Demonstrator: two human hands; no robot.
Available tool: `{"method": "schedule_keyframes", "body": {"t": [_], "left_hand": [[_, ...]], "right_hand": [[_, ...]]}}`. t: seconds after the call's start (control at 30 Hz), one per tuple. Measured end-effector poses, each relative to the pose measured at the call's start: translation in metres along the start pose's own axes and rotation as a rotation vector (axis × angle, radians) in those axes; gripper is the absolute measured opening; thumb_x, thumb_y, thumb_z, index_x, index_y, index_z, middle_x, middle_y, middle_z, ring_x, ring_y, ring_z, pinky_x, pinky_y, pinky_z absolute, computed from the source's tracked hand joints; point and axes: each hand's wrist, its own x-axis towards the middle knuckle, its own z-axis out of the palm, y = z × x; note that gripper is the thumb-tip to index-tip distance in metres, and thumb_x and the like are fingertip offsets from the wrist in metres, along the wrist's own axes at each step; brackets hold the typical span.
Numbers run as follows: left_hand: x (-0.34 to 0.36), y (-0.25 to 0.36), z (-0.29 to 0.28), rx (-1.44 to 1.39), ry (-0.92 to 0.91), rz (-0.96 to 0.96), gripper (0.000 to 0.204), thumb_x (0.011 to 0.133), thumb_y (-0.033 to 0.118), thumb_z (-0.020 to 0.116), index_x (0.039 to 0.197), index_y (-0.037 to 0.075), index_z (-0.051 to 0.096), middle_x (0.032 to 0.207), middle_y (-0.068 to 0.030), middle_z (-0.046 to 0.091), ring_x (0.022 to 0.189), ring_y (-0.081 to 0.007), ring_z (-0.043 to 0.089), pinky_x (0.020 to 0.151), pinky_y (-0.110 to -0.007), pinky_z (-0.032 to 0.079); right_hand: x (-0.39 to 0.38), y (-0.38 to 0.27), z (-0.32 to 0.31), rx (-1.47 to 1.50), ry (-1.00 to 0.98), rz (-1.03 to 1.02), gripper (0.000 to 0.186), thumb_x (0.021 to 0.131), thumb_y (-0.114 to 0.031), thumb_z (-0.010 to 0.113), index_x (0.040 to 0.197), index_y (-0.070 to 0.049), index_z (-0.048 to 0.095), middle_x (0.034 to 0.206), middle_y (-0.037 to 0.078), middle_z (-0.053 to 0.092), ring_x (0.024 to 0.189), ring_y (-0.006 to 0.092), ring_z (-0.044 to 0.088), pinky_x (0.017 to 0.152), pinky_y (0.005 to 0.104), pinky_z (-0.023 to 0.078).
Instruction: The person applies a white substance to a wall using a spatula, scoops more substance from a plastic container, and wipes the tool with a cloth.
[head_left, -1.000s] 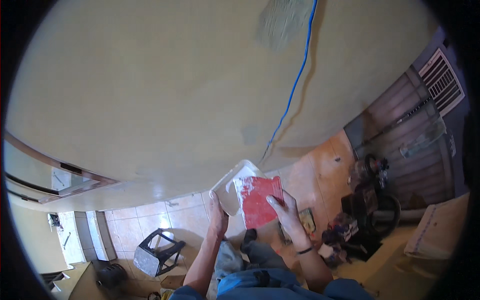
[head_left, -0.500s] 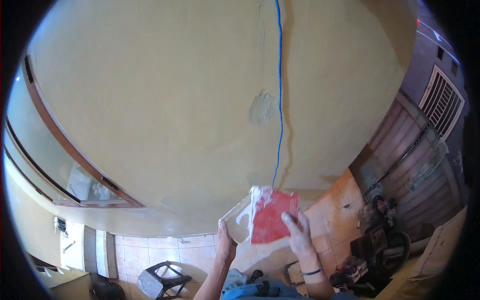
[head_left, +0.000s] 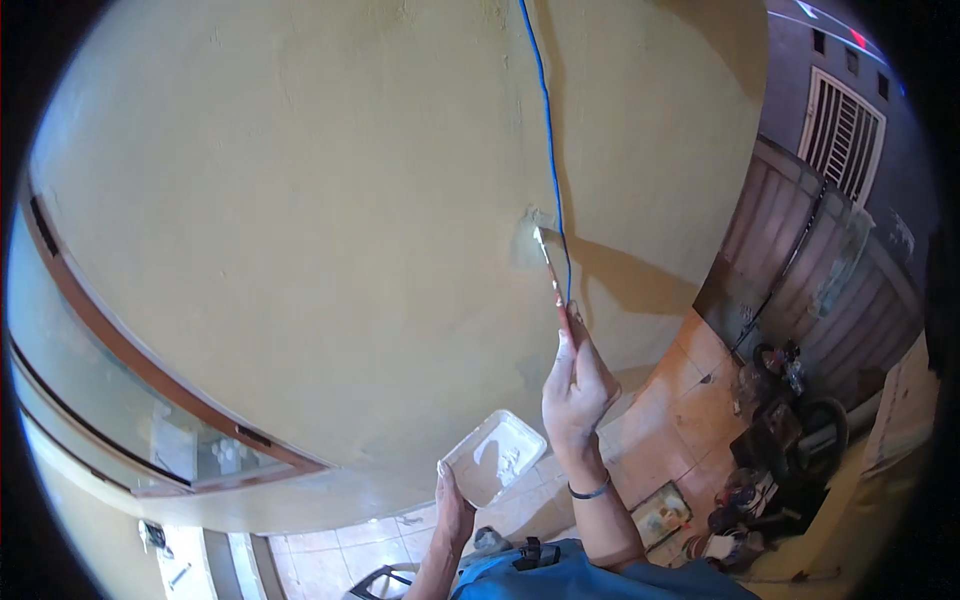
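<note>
My right hand [head_left: 578, 388] is raised to the wall, its fingers closed round a flat red putty spreader [head_left: 557, 290] seen nearly edge-on. White paste covers the spreader's tip, which meets the wall at a rough greyish patch [head_left: 524, 242], just left of a hanging blue cord [head_left: 551, 150]. Lower down, my left hand [head_left: 455, 512] grips the side of a shallow white tray [head_left: 470, 437], thumb along its edge. White putty [head_left: 508, 460] lies smeared inside the tray.
A beige wall [head_left: 350, 250] fills the middle, with a brown-framed window [head_left: 120, 350] at left. Tiled floor [head_left: 665, 400] runs below. At right are a gate [head_left: 800, 260] and a dark cluttered heap [head_left: 780, 440]. A black-framed stool [head_left: 380, 580] is partly visible below.
My right hand has lifted the spreader from the tray up to the wall patch and turned it edge-on. My left hand still holds the tray low. The view has shifted and tilted.
</note>
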Motion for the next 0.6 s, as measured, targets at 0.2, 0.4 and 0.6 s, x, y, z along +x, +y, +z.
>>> {"method": "schedule_keyframes", "body": {"t": [0.2,0.4,0.6], "left_hand": [[-0.011,0.024,-0.01,0.051,-0.016,-0.132,0.077,0.11,0.065,0.028,0.156,0.004,0.039,0.148,-0.0153,0.054,0.134,-0.0304,0.057,0.113,-0.049,0.049],[-0.011,0.048,-0.01,0.118,-0.097,-0.23,0.075,0.11,0.064,0.029,0.154,0.004,0.04,0.148,-0.0155,0.054,0.135,-0.0297,0.057,0.112,-0.048,0.049],[0.003,0.052,-0.024,0.133,-0.216,-0.248,0.075,0.111,0.063,0.028,0.155,0.003,0.039,0.149,-0.0166,0.054,0.136,-0.0302,0.056,0.114,-0.048,0.047]], "right_hand": [[0.001,0.008,0.048,-0.244,0.088,-0.067,0.05,0.092,0.009,0.061,0.141,-0.002,0.063,0.137,0.027,0.066,0.125,0.0435,0.065,0.102,0.0475,0.058],[-0.001,0.005,0.062,-0.274,0.148,-0.105,0.056,0.089,0.009,0.063,0.143,-0.002,0.06,0.136,0.028,0.066,0.119,0.0454,0.068,0.092,0.0449,0.063],[0.0,0.007,0.033,-0.129,0.195,0.113,0.042,0.094,0.008,0.063,0.135,0.001,0.068,0.137,0.024,0.067,0.117,0.0351,0.072,0.089,0.0351,0.061]]}}
